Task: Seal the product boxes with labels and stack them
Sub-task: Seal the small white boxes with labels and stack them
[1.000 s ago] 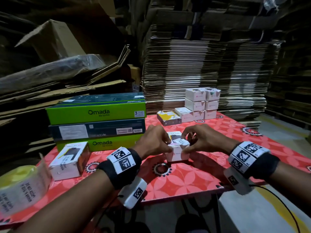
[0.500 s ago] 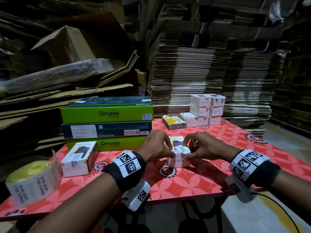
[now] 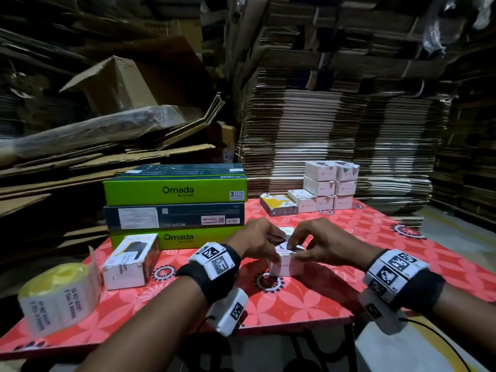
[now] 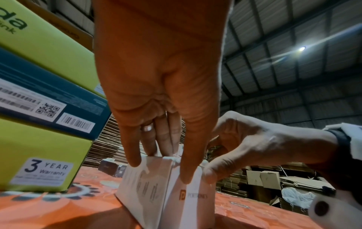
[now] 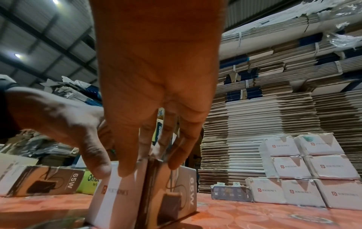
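Both hands, left hand (image 3: 257, 241) and right hand (image 3: 326, 244), grasp a small white box (image 3: 285, 265); behind it, stacked glossy boxes (image 3: 331, 185) on the floral tabletop (image 3: 308, 299).

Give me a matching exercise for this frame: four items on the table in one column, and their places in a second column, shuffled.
Things:
1. label roll
2. small white box
3. stack of white boxes
4. Omada boxes

Places:
A. far side of the table, in front of the flat cardboard
B. between both hands, mid-table
C. near left corner of the table
D. left rear of the table, stacked three high

Pairs: 1-C, 2-B, 3-A, 4-D
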